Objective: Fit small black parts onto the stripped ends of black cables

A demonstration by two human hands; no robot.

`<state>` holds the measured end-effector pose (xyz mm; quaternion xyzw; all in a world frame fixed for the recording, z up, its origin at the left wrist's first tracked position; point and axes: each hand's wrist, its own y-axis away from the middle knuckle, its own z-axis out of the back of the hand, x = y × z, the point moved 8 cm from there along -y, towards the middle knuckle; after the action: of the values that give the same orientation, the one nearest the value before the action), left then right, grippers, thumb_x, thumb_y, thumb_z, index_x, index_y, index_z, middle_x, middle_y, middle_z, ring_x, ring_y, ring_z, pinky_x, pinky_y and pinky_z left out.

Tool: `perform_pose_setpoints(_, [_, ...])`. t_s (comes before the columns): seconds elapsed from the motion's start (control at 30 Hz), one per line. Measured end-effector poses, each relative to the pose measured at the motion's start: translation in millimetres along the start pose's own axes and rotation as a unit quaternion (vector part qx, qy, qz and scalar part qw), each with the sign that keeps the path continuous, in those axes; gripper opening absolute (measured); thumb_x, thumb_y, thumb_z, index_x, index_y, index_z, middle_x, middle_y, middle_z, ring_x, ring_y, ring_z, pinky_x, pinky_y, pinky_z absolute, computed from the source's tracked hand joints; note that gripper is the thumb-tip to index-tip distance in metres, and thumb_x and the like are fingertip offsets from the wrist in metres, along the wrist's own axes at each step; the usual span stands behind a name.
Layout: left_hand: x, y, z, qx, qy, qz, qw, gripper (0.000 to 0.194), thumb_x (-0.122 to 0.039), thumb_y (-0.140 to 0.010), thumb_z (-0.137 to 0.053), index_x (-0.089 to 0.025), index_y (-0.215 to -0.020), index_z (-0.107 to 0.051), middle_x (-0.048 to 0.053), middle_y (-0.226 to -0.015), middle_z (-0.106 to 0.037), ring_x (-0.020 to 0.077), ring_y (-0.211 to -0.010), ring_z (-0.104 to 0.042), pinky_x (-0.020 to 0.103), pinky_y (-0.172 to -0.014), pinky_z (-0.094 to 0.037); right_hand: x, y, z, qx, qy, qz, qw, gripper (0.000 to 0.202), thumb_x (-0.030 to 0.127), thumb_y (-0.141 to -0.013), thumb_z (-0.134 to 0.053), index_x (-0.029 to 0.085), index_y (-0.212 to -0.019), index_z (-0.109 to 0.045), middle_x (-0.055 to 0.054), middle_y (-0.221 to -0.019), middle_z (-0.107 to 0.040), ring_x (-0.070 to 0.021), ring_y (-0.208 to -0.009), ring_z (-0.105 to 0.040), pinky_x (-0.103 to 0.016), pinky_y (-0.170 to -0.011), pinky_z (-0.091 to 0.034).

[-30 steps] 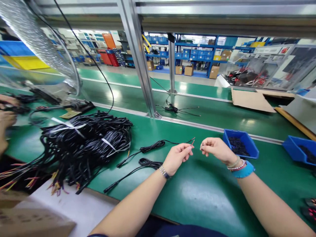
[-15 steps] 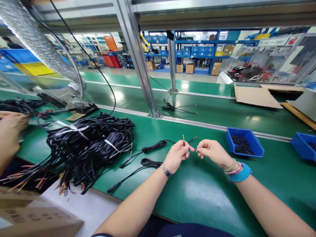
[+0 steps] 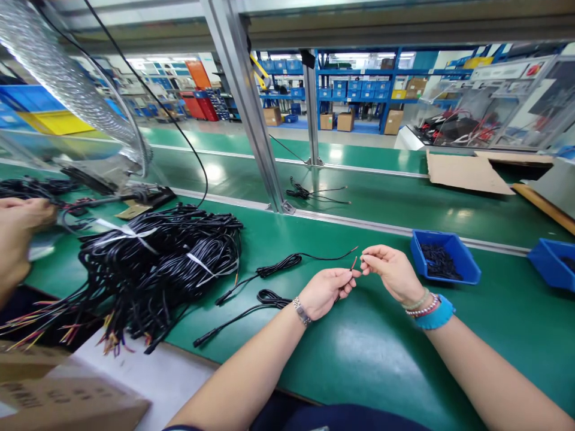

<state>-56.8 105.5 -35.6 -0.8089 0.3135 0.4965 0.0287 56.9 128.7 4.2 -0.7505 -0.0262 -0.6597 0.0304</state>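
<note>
My left hand (image 3: 327,292) pinches a black cable close to its end, where thin reddish wire tips (image 3: 354,262) stick up past the fingers. Under that wrist runs the rest of a coiled black cable (image 3: 272,299), its connector end lying to the left. Close by on the right, my right hand (image 3: 390,270) is closed in a pinch near the wire tips; whatever sits between its fingertips is too small to make out. Just behind lies a second bundled black cable (image 3: 287,261), with its bare wire end reaching toward my right hand.
A large heap of black cables (image 3: 179,251) tied with white strips lies on the left. At right stand a blue bin (image 3: 471,272) of small black pieces and another blue bin (image 3: 550,266). A co-worker's hand (image 3: 22,233) works at far left. A metal post (image 3: 251,114) rises ahead.
My left hand has turned and moved slightly right, so the wire tips now lean toward my right hand. My right hand has risen a little and stays pinched.
</note>
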Motion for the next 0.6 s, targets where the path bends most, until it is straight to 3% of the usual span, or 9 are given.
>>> perform_pose_setpoints(0.27, [2, -1, 4.2, -0.016, -0.011, 0.007, 1.0, 0.028, -0.029, -0.065, -0.069, -0.007, -0.083, -0.066, 0.001, -0.064, -0.052, 0.0035, -0.052, -0.043, 0.017, -0.047, -0.027, 12, 1, 5, -0.028, 0.022, 0.05, 0.998, 0.014, 0.026, -0.07, -0.064, 0.014, -0.074, -0.058, -0.002, -0.066, -0.062, -0.0089, -0.055, -0.053, -0.024, -0.056, -0.042])
perform_pose_setpoints(0.6, [2, 0, 0.2, -0.007, -0.035, 0.008, 0.999, 0.027, -0.031, -0.066, -0.068, -0.008, -0.081, -0.066, 0.001, -0.064, -0.051, 0.0032, -0.051, -0.042, 0.018, -0.047, -0.025, 18, 2, 2, -0.016, 0.045, 0.055, 0.997, 0.015, 0.027, -0.069, -0.064, 0.014, -0.074, -0.059, -0.001, -0.062, -0.06, -0.009, -0.053, -0.051, -0.024, -0.054, -0.041])
